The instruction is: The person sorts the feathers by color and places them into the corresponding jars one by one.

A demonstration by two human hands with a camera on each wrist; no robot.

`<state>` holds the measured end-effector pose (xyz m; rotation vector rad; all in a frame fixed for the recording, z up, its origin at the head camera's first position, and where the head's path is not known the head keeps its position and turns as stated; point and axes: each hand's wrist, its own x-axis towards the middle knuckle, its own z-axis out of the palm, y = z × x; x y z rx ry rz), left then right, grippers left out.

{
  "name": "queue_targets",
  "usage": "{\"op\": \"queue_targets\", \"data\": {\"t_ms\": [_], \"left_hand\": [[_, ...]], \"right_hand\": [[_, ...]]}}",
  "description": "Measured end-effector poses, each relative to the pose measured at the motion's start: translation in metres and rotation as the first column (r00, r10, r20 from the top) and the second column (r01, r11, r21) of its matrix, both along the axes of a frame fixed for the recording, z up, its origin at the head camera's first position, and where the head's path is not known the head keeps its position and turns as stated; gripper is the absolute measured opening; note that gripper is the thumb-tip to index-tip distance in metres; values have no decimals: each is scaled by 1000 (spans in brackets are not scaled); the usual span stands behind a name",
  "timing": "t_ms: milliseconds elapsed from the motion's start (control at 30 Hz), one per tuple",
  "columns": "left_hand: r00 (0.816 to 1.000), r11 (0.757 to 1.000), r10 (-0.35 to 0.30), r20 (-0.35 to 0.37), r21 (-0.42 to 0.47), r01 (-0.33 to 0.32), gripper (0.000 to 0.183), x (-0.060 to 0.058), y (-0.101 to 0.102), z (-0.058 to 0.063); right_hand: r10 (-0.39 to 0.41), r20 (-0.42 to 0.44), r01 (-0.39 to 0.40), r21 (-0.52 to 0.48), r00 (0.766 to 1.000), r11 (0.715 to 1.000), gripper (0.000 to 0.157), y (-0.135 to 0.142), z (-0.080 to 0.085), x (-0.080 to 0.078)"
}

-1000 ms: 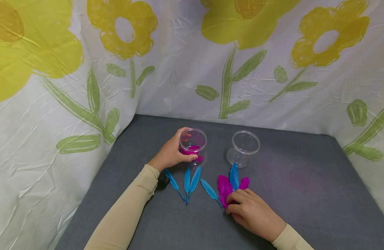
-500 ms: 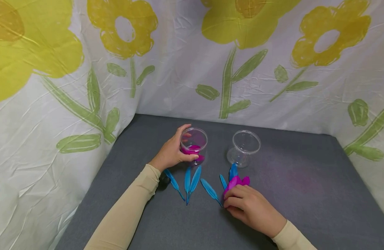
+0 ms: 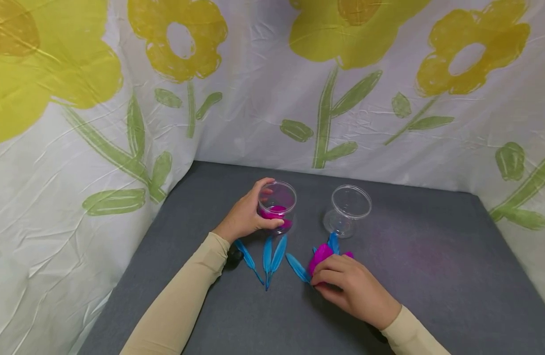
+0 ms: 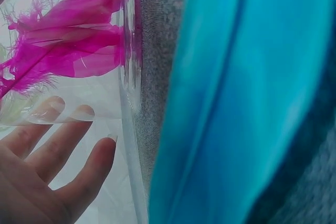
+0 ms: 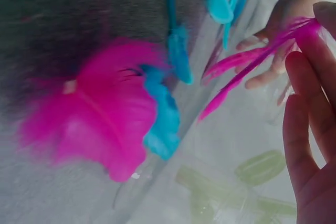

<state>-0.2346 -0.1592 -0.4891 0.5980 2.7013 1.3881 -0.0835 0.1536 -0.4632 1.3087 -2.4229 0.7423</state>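
Evidently, the table wore a dark grey cloth [image 3: 432, 266] with a faint pinkish patch toward the right; its far edge met a white fabric backdrop [image 3: 250, 108], creased in many places and printed with big yellow flowers [image 3: 445, 79] on green stems; the fabric hung behind the table and down both sides. Near the cloth's far edge, the left hand [image 3: 248, 214] gripped a clear plastic cup [image 3: 279, 199], its thumb along the near side and its fingers round the back; magenta feathers [image 4: 79, 45] lay low inside the cup; a second clear plastic cup [image 3: 347, 213] stood upright on the cloth to the right. The right hand [image 3: 354, 286] pinched magenta plumage [image 5: 251, 70] at one end between thumb and fingertips, on the near side of the second cup; whether one feather or more, one could not tell. Just beside that hand, a loose cluster of magenta feathers overlapped a blue feather [image 5: 160, 119]; more slim blue feathers [image 3: 267, 256] lay on the cloth between the hands; cream sleeves [image 3: 175, 301] covered both arms.
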Motion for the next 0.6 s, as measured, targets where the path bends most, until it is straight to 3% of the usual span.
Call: {"op": "queue_targets", "data": {"t_ms": [233, 400, 600], "left_hand": [[1000, 1000, -2, 16, 11, 2, 109, 0, 0, 1], [1000, 1000, 1, 7, 7, -1, 110, 0, -1, 1], [1000, 1000, 5, -3, -3, -5, 110, 0, 0, 0]], "right_hand": [[30, 80, -22, -99, 996, 995, 18, -7, 8, -14], [26, 127, -7, -147, 992, 989, 32, -14, 19, -24], [5, 151, 23, -182, 989, 983, 35, -24, 33, -37]]}}
